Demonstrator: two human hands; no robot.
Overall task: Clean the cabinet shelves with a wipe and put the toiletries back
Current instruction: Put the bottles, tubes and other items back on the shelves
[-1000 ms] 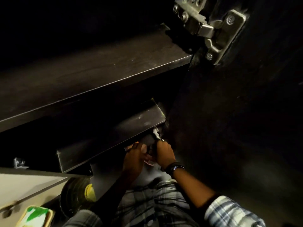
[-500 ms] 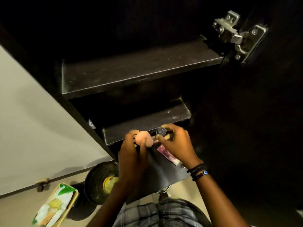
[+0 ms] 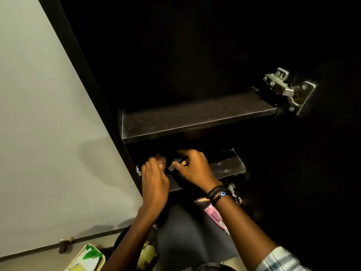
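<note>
A dark cabinet has an upper shelf (image 3: 195, 118) that is bare and a middle shelf (image 3: 228, 167) below it. My left hand (image 3: 154, 178) is at the left end of the middle shelf, closed on a round pink item (image 3: 161, 160). Right beside it, my right hand (image 3: 195, 169) grips a small dark toiletry item (image 3: 178, 163) over the same shelf. On the bottom board (image 3: 181, 231) lie a pink tube (image 3: 215, 218) and a small orange-tipped stick (image 3: 201, 200), partly hidden by my right wrist.
A metal hinge (image 3: 289, 90) sits at the right end of the upper shelf, and a smaller metal piece (image 3: 234, 192) shows by my right wrist. A pale panel (image 3: 48, 133) fills the left. Below are a dark bin (image 3: 148, 251) and a green-and-white pack (image 3: 88, 259).
Both hands have lifted from the bottom board up to the middle shelf, carrying the pink item and the small dark item. The view has swung upward and left.
</note>
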